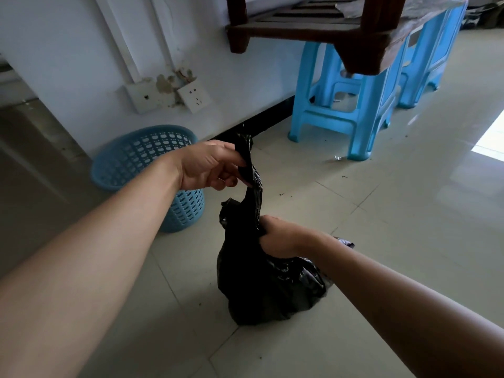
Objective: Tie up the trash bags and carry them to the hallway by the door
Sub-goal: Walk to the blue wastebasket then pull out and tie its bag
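The left hand (pixel 210 165) pinches the black trash bag (pixel 267 285) by its twisted top, and the right hand (pixel 281 237) clenches its neck. The bag sits on the tiled floor (pixel 395 241) (open to the right), near the blue basket (pixel 152 170).

both forearms are bare to the frame's edge, no sleeves showing; the left hand (pixel 210 166) and right hand (pixel 281 236) carry no rings, watch or gloves.

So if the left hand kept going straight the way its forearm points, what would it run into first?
Probably the wall's dark baseboard. The left hand, gripping the black trash bag's twisted neck, points up and right past the blue basket. Only bare floor lies between, though depth is hard to judge from this view.
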The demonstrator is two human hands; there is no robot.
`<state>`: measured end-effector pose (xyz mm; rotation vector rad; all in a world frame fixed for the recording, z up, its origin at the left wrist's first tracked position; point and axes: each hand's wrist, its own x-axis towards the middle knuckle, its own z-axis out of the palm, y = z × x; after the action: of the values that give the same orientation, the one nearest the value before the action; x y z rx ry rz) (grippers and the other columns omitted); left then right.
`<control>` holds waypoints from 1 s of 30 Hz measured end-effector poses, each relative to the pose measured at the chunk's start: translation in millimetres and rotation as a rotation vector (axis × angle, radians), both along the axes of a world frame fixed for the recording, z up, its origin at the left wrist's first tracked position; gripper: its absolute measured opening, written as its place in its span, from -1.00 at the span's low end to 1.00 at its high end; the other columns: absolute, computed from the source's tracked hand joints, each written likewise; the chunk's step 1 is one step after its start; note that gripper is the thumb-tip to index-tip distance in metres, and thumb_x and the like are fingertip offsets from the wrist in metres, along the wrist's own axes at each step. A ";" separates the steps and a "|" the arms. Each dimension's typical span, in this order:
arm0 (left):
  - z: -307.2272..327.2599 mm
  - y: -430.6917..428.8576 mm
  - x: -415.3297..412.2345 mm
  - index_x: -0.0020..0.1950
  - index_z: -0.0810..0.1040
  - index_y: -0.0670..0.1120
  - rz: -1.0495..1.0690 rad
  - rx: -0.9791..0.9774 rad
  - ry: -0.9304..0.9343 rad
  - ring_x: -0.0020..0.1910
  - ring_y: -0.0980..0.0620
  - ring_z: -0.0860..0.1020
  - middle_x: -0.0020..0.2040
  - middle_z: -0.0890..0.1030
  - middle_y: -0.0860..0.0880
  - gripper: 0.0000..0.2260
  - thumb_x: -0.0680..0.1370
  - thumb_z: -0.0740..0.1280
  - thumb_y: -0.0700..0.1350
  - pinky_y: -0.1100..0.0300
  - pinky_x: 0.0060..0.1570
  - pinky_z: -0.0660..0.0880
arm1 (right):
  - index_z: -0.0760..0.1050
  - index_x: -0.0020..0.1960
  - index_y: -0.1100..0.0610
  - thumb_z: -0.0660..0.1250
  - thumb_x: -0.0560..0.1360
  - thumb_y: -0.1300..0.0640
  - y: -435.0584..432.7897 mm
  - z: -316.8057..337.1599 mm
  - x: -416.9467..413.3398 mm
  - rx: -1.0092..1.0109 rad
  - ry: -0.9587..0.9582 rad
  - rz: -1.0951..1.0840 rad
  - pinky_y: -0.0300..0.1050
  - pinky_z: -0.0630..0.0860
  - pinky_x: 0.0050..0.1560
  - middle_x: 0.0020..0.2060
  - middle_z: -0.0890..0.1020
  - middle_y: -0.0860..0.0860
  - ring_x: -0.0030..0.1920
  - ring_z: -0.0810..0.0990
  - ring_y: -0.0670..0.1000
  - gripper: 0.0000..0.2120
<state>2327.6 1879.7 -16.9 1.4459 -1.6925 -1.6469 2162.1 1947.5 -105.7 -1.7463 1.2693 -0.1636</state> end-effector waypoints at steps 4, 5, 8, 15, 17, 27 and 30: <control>-9.6 -0.7 9.3 -0.22 0.59 -0.08 0.007 0.052 -0.014 -0.41 0.05 0.44 -0.25 0.68 -0.07 -0.92 0.47 0.34 -0.17 0.28 -0.44 0.21 | 0.57 -0.09 0.18 0.18 0.56 0.09 4.4 1.0 1.9 0.286 -0.294 -0.076 -0.18 0.54 -0.15 -0.22 0.64 0.03 -0.22 0.62 -0.01 -0.76; -13.5 -1.0 12.8 -0.22 0.60 -0.09 0.014 0.075 -0.016 -0.41 0.06 0.43 -0.24 0.68 -0.09 -0.86 0.51 0.29 -0.18 0.29 -0.45 0.21 | 0.58 -0.13 0.18 0.18 0.55 0.00 5.0 -2.2 2.6 0.409 -0.400 -0.112 -0.18 0.55 -0.20 -0.27 0.65 0.05 -0.28 0.62 0.00 -0.70; -22.4 0.9 22.2 -0.13 0.60 -0.14 0.014 0.155 -0.015 -0.40 0.07 0.42 -0.21 0.68 -0.10 -0.79 0.58 0.20 -0.17 0.31 -0.49 0.21 | 0.61 0.09 0.16 0.24 0.50 -0.18 6.3 -12.5 4.5 0.602 -0.611 -0.043 -0.09 0.54 0.15 0.00 0.69 0.10 0.04 0.64 0.10 -0.55; -20.7 3.5 14.8 -0.11 0.60 -0.10 -0.082 0.244 0.040 -0.31 0.05 0.45 -0.08 0.65 -0.13 -0.84 0.55 0.24 -0.10 0.31 -0.46 0.33 | 0.57 0.19 0.23 0.51 0.42 0.02 18.9 -27.8 25.9 0.478 -0.602 -0.213 -0.02 0.60 0.14 0.05 0.70 0.14 0.03 0.69 0.12 -0.57; -20.2 3.2 17.0 -0.07 0.62 -0.06 -0.053 0.234 0.065 -0.26 0.05 0.50 0.00 0.65 -0.15 -0.85 0.53 0.27 -0.08 0.25 -0.33 0.36 | 0.60 0.13 0.22 0.46 0.46 0.18 19.4 -30.9 25.8 0.455 -0.623 -0.263 -0.11 0.63 0.01 -0.03 0.71 0.11 -0.07 0.70 0.08 -0.73; -83.1 21.6 71.6 0.18 0.57 -0.03 0.039 0.480 -0.149 0.09 -0.17 0.61 0.10 0.64 -0.20 -0.61 0.52 0.25 0.21 -0.02 0.05 0.49 | 0.51 -0.13 0.26 0.27 0.46 0.24 0.1 -24.5 -7.6 0.657 -0.809 -0.567 -0.29 0.37 -0.56 -0.50 0.50 0.03 -0.59 0.39 -0.08 -0.91; -75.0 21.4 63.8 -0.11 0.57 -0.09 0.065 0.379 0.001 -0.31 -0.04 0.62 -0.32 0.59 -0.11 -0.69 0.31 0.49 0.08 0.21 -0.34 0.49 | 0.53 -0.15 0.19 0.22 0.56 0.06 -7.3 -16.9 -13.0 0.636 -0.916 -0.476 -0.31 0.36 -0.53 -0.45 0.57 0.00 -0.57 0.42 -0.11 -0.77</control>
<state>2391.3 1901.0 -91.9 1.6441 -1.3650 -2.0087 2149.1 1940.2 -122.7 -0.6431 0.8620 -0.6670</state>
